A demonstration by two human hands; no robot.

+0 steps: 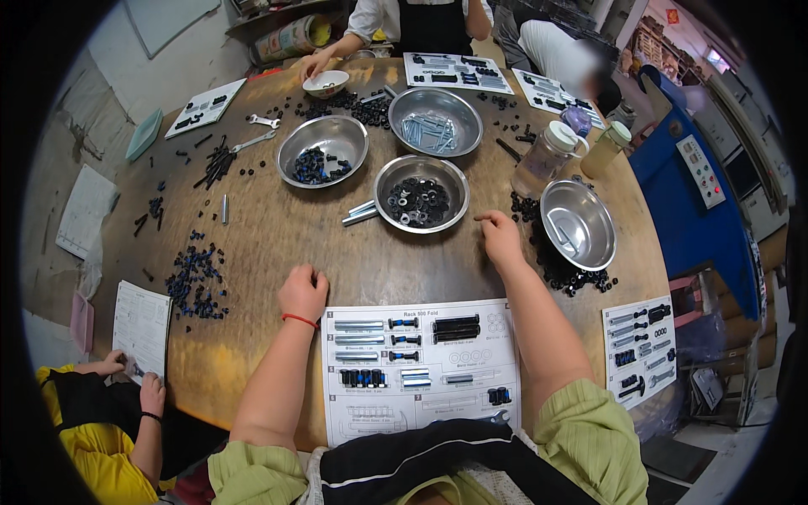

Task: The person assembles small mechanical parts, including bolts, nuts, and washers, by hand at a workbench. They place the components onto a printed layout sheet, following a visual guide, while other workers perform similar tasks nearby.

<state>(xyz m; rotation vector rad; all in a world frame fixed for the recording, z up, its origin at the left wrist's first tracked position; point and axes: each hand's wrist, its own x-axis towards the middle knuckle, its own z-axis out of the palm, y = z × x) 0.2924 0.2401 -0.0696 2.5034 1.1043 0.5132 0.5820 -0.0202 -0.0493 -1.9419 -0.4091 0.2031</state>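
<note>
My left hand (303, 292), a red cord at its wrist, rests on the wooden table just above a printed parts sheet (341, 312). Its fingers are curled in and nothing shows in them. My right hand (502, 239) is near the steel bowl of washers (421, 192), index finger stretched left, with nothing seen in it. Between my forearms, the sheet bears silver sleeves (359, 340), black bolts (456, 328), blue-banded bolts (360, 377) and short silver tubes (416, 377). A wrench end (502, 417) shows at its lower edge.
Steel bowls hold blue-banded bolts (318, 166), silver pins (427, 131) and a few silver pieces (568, 242). Loose blue-banded bolts (195, 282) and black nuts (581, 282) lie on the table. A water jug (543, 160) stands right. Co-workers sit around; one hand (316, 64) touches a small bowl.
</note>
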